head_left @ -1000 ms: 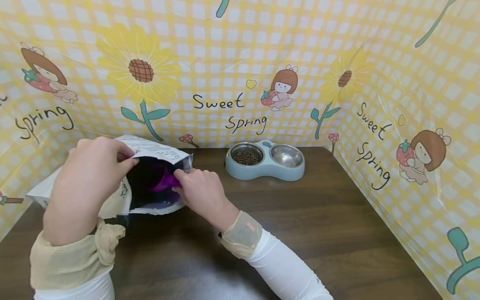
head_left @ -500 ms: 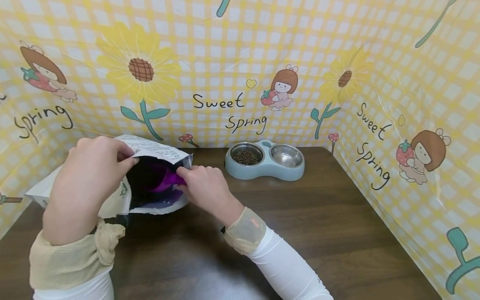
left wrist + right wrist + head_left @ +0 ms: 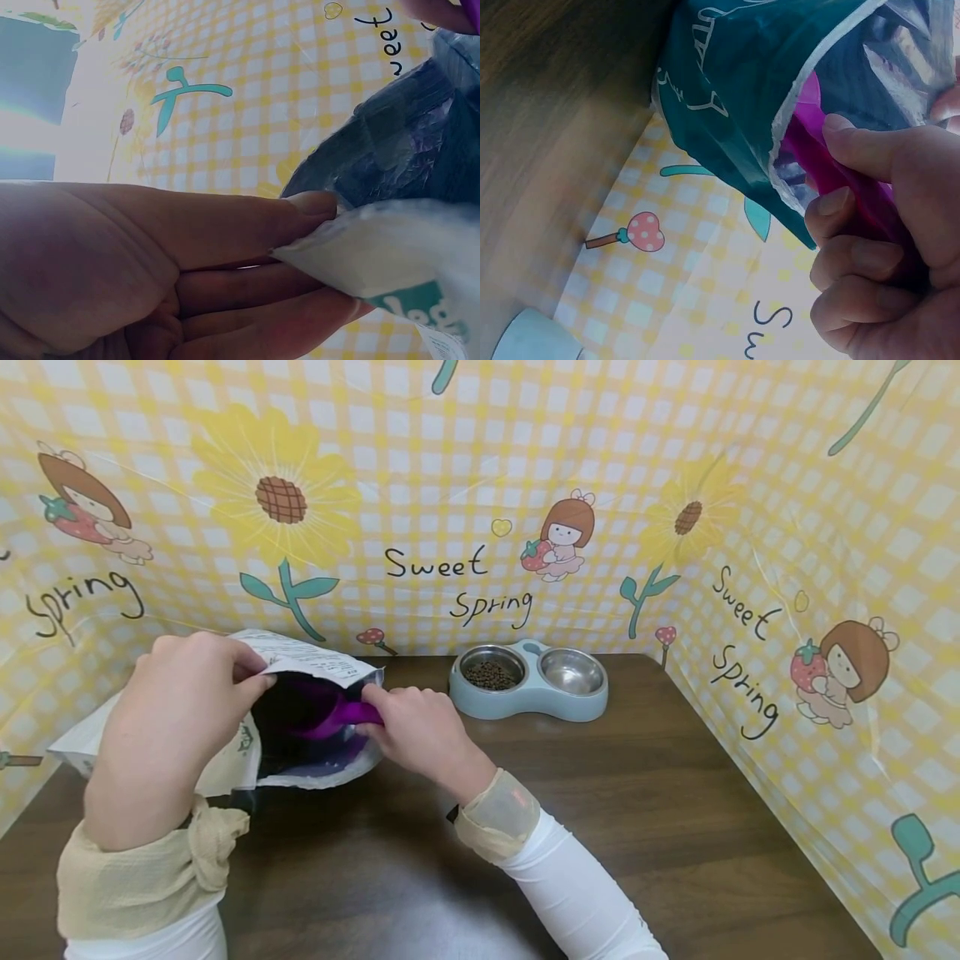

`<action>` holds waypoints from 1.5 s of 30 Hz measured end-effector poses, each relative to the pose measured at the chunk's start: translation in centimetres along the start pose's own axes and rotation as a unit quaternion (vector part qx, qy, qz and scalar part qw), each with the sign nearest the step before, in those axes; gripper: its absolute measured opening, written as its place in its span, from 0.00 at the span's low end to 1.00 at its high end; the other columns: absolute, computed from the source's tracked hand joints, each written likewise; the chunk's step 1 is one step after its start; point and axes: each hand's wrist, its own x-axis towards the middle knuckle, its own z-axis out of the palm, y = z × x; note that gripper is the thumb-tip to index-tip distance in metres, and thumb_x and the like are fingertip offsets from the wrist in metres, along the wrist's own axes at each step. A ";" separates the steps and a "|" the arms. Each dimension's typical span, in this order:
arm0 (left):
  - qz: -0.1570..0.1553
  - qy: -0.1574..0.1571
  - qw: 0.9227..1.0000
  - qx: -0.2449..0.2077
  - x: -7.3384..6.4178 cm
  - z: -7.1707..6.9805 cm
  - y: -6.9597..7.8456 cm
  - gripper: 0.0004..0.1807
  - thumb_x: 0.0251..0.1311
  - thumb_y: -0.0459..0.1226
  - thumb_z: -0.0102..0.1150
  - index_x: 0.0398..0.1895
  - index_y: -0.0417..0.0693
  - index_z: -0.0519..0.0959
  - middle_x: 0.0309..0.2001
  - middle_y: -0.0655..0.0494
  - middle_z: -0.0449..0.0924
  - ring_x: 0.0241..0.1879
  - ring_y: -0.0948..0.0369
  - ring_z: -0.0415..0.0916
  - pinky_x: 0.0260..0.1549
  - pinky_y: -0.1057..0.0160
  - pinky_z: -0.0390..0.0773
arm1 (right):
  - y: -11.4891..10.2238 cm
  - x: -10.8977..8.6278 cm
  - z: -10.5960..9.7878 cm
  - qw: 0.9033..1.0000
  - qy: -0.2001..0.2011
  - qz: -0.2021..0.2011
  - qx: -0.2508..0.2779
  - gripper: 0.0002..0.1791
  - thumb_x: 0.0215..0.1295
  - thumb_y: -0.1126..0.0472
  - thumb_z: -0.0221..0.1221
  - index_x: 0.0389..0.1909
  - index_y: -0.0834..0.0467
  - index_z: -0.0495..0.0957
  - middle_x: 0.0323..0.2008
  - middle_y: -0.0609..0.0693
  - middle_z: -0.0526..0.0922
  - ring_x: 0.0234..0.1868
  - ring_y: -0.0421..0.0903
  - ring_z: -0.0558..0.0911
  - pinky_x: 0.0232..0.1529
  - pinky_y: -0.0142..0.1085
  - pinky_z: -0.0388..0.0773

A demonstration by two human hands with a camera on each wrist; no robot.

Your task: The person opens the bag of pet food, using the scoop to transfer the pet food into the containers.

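Note:
A white and green pet food bag (image 3: 232, 768) lies on the table at the left, its torn mouth facing right. My left hand (image 3: 176, 727) pinches the bag's edge between thumb and fingers; in the left wrist view the thumb (image 3: 307, 206) lies over the white rim. At the mouth, my right hand (image 3: 423, 731) grips the handle of a purple scoop (image 3: 337, 718). The right wrist view shows the fingers curled round the scoop's handle (image 3: 855, 195). The scoop's front end is inside the dark bag, and what it carries is hidden.
A light blue double pet bowl (image 3: 525, 703) stands at the back of the brown wooden table (image 3: 637, 827). Brown kibble (image 3: 491, 675) lies in its left steel dish; the right steel dish (image 3: 572, 672) shows a bare bottom. A checked yellow cloth (image 3: 420, 460) hangs behind and at the right.
My right hand has moved to the right with the scoop, drawing more of its handle out of the bag's mouth. The left hand and the bag hold almost still.

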 end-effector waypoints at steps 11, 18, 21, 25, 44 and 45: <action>-0.006 -0.008 1.000 0.002 0.0 -0.2 0.1 0.12 0.71 0.38 0.66 0.46 0.37 0.91 0.40 0.36 0.92 0.40 0.27 0.83 0.37 0.30 0.79 | -0.1 -0.1 -0.5 0.999 0.016 -0.022 -0.027 0.13 0.72 0.42 0.70 0.47 0.44 0.84 0.37 0.41 0.91 0.34 0.42 0.89 0.26 0.38 0.82; -0.004 -0.004 1.000 0.000 0.0 -0.1 0.2 0.11 0.71 0.37 0.67 0.46 0.38 0.91 0.40 0.36 0.92 0.40 0.26 0.83 0.37 0.30 0.79 | -0.2 -0.3 -0.7 0.995 0.036 -0.043 -0.083 0.09 0.74 0.45 0.68 0.49 0.41 0.86 0.38 0.41 0.91 0.35 0.43 0.91 0.26 0.37 0.82; -0.003 -0.003 1.000 0.000 0.0 -0.1 0.1 0.12 0.71 0.38 0.67 0.47 0.38 0.91 0.40 0.36 0.92 0.41 0.25 0.83 0.37 0.29 0.79 | -0.3 -0.4 -1.0 0.993 0.039 -0.050 -0.095 0.08 0.75 0.47 0.67 0.50 0.40 0.86 0.39 0.41 0.91 0.35 0.43 0.91 0.26 0.35 0.82; -0.003 -0.006 1.000 0.001 0.0 -0.1 0.0 0.12 0.71 0.38 0.66 0.47 0.38 0.91 0.41 0.36 0.93 0.41 0.24 0.82 0.37 0.29 0.79 | -0.3 -0.4 -1.1 0.994 0.031 -0.048 -0.093 0.08 0.75 0.46 0.67 0.51 0.39 0.87 0.39 0.41 0.91 0.35 0.42 0.90 0.26 0.35 0.82; -0.009 -0.011 1.000 0.003 0.1 -0.1 0.0 0.13 0.72 0.38 0.65 0.49 0.37 0.90 0.42 0.35 0.92 0.43 0.23 0.81 0.39 0.28 0.78 | 2.8 -0.6 -2.7 0.995 -0.075 -0.003 0.073 0.16 0.79 0.41 0.63 0.49 0.50 0.80 0.29 0.44 0.82 0.29 0.43 0.80 0.30 0.37 0.75; -0.009 -0.012 1.000 0.003 0.1 -0.1 0.0 0.13 0.72 0.38 0.65 0.49 0.37 0.90 0.42 0.35 0.92 0.43 0.23 0.81 0.38 0.29 0.78 | 3.1 -0.7 -2.9 0.993 -0.079 -0.002 0.083 0.17 0.79 0.41 0.62 0.49 0.51 0.80 0.29 0.44 0.81 0.29 0.43 0.79 0.30 0.36 0.74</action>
